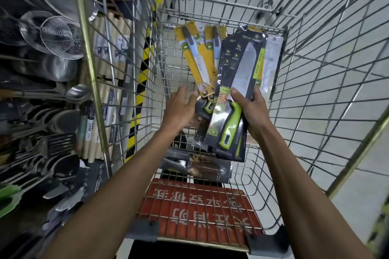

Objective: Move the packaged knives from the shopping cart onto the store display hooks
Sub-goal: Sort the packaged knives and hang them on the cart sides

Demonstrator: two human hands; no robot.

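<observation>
My right hand (250, 109) grips a fanned bundle of packaged knives above the wire shopping cart (315, 82). The front pack is black with a green-handled knife (233, 99); behind it fan out yellow-carded knives with pale blue handles (194, 57) and a clear-packed knife (271, 59). My left hand (181, 107) hovers with fingers spread, its fingertips touching the lower end of the yellow card. More knife packs (202, 168) lie on the cart floor below the bundle.
A display rack (42, 111) on the left holds wire strainers (61, 38), steel ladles, spoons, forks and packs of chopsticks (109, 52). A red child-seat flap (200, 210) sits at the cart's near end. Yellow-black hazard tape (143, 65) runs along the floor.
</observation>
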